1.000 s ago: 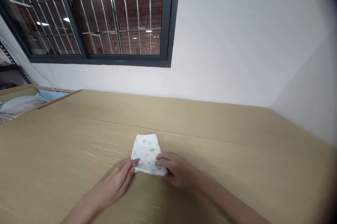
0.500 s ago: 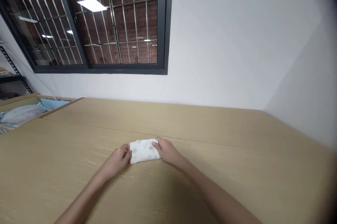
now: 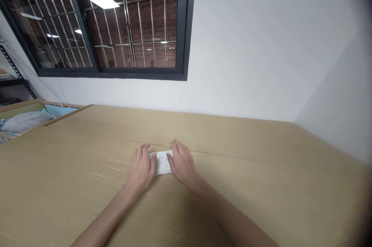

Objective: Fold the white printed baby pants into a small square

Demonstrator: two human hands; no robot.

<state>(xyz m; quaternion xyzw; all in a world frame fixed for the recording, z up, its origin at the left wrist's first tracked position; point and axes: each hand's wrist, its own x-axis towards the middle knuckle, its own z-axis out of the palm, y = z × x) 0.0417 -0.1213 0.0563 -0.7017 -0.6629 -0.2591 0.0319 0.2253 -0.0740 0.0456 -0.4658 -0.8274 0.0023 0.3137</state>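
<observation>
**Folded white cloth (image 3: 161, 163) pinned flat, grip open**

On my feed, at far left, a shallow wooden tray (image 3: 20, 106) holds a grey bundle of fabric (image 3: 24, 122) and something blue (image 3: 59, 110). Moving right across the light wood table (image 3: 261, 142), my left hand (image 3: 141, 171) lies open, fingers spread, against the cloth's left end. The small printed fold sits between both hands, just at the tabletop's seam. My right hand (image 3: 181, 163) lies open over its right end, not closed around it.
</observation>
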